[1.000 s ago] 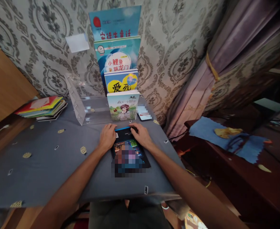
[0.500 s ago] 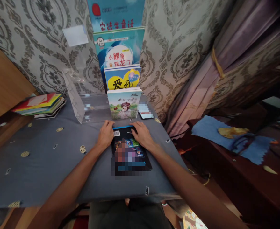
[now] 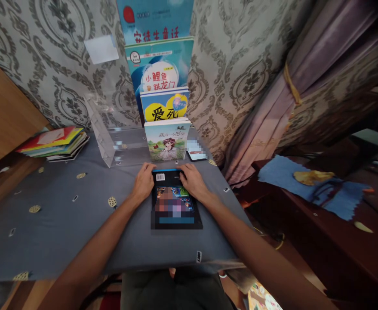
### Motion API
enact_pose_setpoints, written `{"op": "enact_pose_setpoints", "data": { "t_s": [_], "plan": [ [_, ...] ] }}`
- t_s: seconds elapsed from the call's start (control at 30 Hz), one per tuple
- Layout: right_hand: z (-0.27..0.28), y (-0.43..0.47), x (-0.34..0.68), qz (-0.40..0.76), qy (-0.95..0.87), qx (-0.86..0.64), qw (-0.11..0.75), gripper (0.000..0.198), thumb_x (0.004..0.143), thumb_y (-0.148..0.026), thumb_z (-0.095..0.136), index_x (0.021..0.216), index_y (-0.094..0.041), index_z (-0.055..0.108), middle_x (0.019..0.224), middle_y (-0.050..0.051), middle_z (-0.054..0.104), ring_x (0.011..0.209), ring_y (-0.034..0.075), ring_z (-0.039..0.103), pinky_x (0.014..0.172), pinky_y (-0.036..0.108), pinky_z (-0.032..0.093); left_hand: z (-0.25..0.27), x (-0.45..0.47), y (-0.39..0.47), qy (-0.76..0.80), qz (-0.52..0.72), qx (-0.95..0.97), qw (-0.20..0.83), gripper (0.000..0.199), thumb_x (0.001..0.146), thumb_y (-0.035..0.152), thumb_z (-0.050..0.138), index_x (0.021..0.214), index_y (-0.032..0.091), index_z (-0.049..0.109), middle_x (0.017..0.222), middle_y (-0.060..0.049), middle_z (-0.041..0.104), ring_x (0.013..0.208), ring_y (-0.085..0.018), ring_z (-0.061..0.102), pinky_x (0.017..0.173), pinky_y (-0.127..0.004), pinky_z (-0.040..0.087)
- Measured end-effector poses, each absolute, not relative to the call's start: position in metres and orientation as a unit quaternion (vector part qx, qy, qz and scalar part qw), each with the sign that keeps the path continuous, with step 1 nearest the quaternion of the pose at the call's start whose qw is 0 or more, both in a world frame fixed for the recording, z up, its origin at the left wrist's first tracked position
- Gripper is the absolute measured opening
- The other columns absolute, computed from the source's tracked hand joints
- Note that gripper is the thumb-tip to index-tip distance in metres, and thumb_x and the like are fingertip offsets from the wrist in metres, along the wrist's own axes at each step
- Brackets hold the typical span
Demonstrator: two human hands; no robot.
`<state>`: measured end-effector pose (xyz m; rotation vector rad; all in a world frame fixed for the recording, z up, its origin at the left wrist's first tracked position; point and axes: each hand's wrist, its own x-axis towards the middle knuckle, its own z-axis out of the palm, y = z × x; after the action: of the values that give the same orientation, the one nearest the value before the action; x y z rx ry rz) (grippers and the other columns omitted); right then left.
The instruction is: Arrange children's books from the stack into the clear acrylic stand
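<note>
A black book (image 3: 167, 181) with a blue strip along its far edge lies back cover up on the table, its barcode at the far left. Small pictures cover its middle, and part of it is blurred out. My left hand (image 3: 143, 184) is closed on the far left corner, fingers bent over the edge. At the far right corner my right hand (image 3: 192, 183) grips the same book, its thumb side resting on the cover. Just beyond my hands, a clear plastic rack (image 3: 103, 137) holds several upright books, the front one a pale green picture book (image 3: 167, 142).
A phone (image 3: 197, 151) lies right of the rack. Far left is a pile of colourful books (image 3: 58, 142) beside a wooden panel (image 3: 8, 112). To the right, past the table edge, a dark red surface (image 3: 292, 219) carries a blue cloth (image 3: 272, 172). A curtain (image 3: 259, 133) hangs behind.
The book has shifted slightly, and its near edge now lies straighter and flatter. Both hands stay at its far corners with hardly any movement.
</note>
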<state>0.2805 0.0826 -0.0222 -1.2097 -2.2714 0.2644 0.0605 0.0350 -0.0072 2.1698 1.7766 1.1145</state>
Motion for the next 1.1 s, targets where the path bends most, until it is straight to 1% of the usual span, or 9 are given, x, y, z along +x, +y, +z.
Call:
{"op": "enact_pose_setpoints", "data": {
  "t_s": [0.27,0.43,0.53,0.6,0.73,0.83,0.93,1.0,1.1],
  "plan": [
    [-0.023,0.090,0.284,0.155,-0.848,-0.416,0.289,0.032,0.093,-0.009,0.048,0.119,-0.017,0.065,0.116,0.010,0.068,0.109,0.024,0.058,0.101,0.041,0.046,-0.006,0.060,0.036,0.596,0.345,0.722,0.065,0.040,0.084,-0.001,0.037,0.108,0.019,0.061,0.103,-0.007,0.064,0.100,-0.020,0.063,0.096,-0.037,0.052],
    [-0.025,0.093,0.284,0.166,-0.850,-0.406,0.293,0.033,0.093,-0.008,0.048,0.119,-0.018,0.065,0.115,0.010,0.069,0.111,0.023,0.059,0.102,0.041,0.046,-0.006,0.059,0.037,0.593,0.344,0.725,0.064,0.039,0.084,-0.002,0.037,0.107,0.018,0.061,0.104,-0.007,0.064,0.100,-0.020,0.062,0.096,-0.036,0.051],
    [-0.023,0.092,0.284,0.151,-0.854,-0.411,0.283,0.034,0.093,-0.007,0.047,0.119,-0.018,0.065,0.114,0.010,0.069,0.110,0.023,0.059,0.101,0.041,0.047,-0.005,0.061,0.034,0.593,0.322,0.736,0.051,0.038,0.086,-0.001,0.037,0.108,0.018,0.061,0.105,-0.008,0.064,0.103,-0.020,0.061,0.095,-0.035,0.050],
    [-0.018,0.087,0.282,0.126,-0.860,-0.413,0.273,0.034,0.094,-0.007,0.045,0.119,-0.016,0.065,0.115,0.011,0.069,0.111,0.025,0.058,0.100,0.042,0.047,-0.003,0.065,0.031,0.594,0.292,0.749,0.026,0.035,0.088,0.001,0.038,0.109,0.017,0.062,0.106,-0.009,0.064,0.104,-0.022,0.060,0.095,-0.036,0.050],
    [-0.005,0.068,0.271,0.079,-0.884,-0.382,0.258,0.032,0.096,-0.010,0.045,0.119,-0.017,0.065,0.124,0.014,0.066,0.121,0.028,0.055,0.105,0.047,0.044,0.002,0.075,0.024,0.581,0.212,0.786,-0.023,0.028,0.093,0.007,0.041,0.108,0.018,0.062,0.106,-0.010,0.066,0.103,-0.026,0.059,0.092,-0.041,0.048],
    [-0.001,0.053,0.259,0.088,-0.901,-0.342,0.252,0.037,0.096,-0.009,0.044,0.127,-0.018,0.061,0.130,0.014,0.065,0.123,0.027,0.057,0.107,0.047,0.043,0.005,0.080,0.020,0.569,0.178,0.802,-0.035,0.024,0.094,0.009,0.042,0.104,0.018,0.062,0.103,-0.010,0.067,0.101,-0.027,0.059,0.091,-0.042,0.047],
    [-0.005,0.045,0.251,0.106,-0.905,-0.330,0.245,0.043,0.095,-0.007,0.041,0.136,-0.010,0.052,0.131,0.020,0.063,0.124,0.027,0.057,0.108,0.047,0.045,0.005,0.083,0.019,0.568,0.173,0.803,-0.041,0.024,0.094,0.009,0.043,0.104,0.018,0.062,0.102,-0.010,0.068,0.100,-0.026,0.060,0.093,-0.041,0.047],
    [-0.009,0.044,0.250,0.111,-0.905,-0.331,0.243,0.045,0.095,-0.008,0.040,0.140,-0.007,0.048,0.134,0.022,0.061,0.127,0.029,0.056,0.109,0.049,0.044,0.006,0.083,0.019,0.571,0.171,0.802,-0.043,0.025,0.093,0.008,0.043,0.104,0.019,0.062,0.101,-0.010,0.068,0.100,-0.026,0.060,0.094,-0.041,0.046],
    [-0.012,0.046,0.250,0.114,-0.905,-0.331,0.242,0.046,0.096,-0.010,0.041,0.142,-0.011,0.046,0.136,0.021,0.060,0.130,0.028,0.055,0.111,0.051,0.042,0.007,0.084,0.018,0.575,0.158,0.801,-0.042,0.024,0.093,0.009,0.044,0.103,0.020,0.063,0.100,-0.010,0.067,0.100,-0.027,0.061,0.094,-0.042,0.046]
  ]
}}
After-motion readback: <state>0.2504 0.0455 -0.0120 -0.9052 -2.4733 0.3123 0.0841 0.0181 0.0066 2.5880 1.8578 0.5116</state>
